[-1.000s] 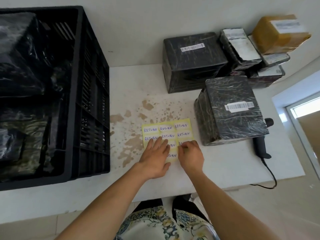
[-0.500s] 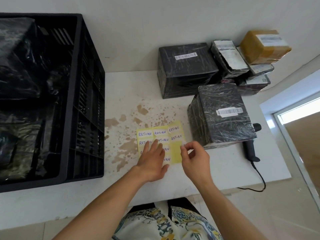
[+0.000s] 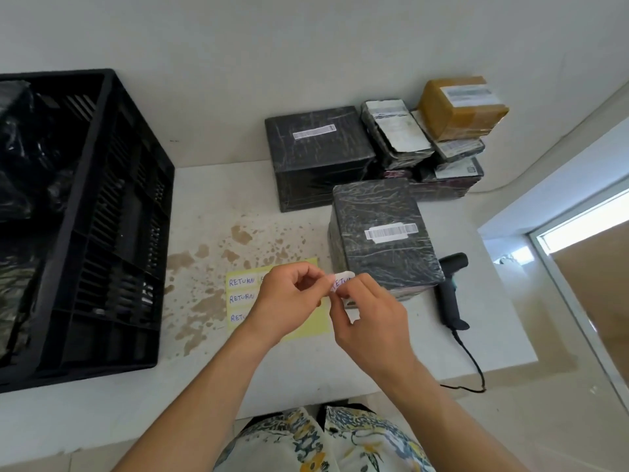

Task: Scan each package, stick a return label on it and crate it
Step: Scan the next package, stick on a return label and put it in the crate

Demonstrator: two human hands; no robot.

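Observation:
A white return label (image 3: 341,282) is pinched between my left hand (image 3: 289,298) and my right hand (image 3: 366,313), lifted just above the yellow label sheet (image 3: 241,296) on the table. The nearest package (image 3: 381,240), black-wrapped with a barcode on top, stands right behind my hands. A black barcode scanner (image 3: 449,294) lies to its right, cable running off the table edge. The black crate (image 3: 102,233) at the left holds black-wrapped packages.
More packages are stacked against the wall at the back: a large black one (image 3: 316,155), several smaller ones (image 3: 398,134) and a brown one (image 3: 459,103). The white table (image 3: 204,206) has brown stains near the sheet. Its right edge drops to the floor.
My right hand peeled a label off the sheet and lifted it. My left hand left the sheet and came up to grip the label too.

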